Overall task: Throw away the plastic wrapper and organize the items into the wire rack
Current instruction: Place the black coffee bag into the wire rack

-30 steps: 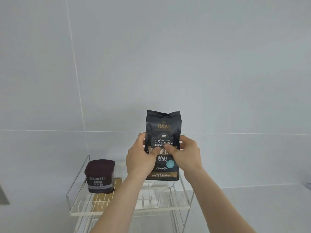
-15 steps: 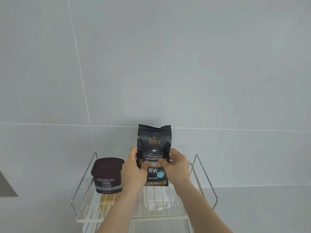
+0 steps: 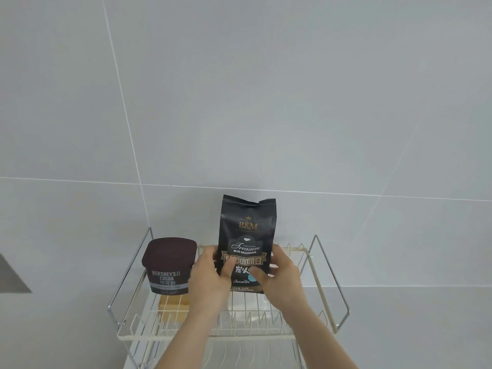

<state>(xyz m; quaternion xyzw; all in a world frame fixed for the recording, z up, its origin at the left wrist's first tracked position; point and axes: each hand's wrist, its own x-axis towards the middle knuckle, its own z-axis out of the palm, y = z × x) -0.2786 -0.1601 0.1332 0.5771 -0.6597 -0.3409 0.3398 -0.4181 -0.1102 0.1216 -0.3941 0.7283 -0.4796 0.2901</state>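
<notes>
A black B&M coffee bag [image 3: 247, 230] stands upright on the top shelf of the white wire rack [image 3: 327, 296], near its middle. My left hand [image 3: 210, 275] grips the bag's left side and my right hand [image 3: 279, 278] grips its right side, thumbs on the front label. A dark brown Hershey's cocoa tub [image 3: 169, 265] stands upright at the shelf's left end, just left of my left hand. No plastic wrapper is in view.
A tan box [image 3: 173, 307] shows through the wires below the cocoa tub. The rack stands against a grey tiled wall [image 3: 266, 102], with chrome side rails [image 3: 127, 275] at both ends. Open shelf space lies right of the bag.
Both hands have carried the coffee bag down and away from me onto the rack's top shelf. The view has shifted so more of the rack shows.
</notes>
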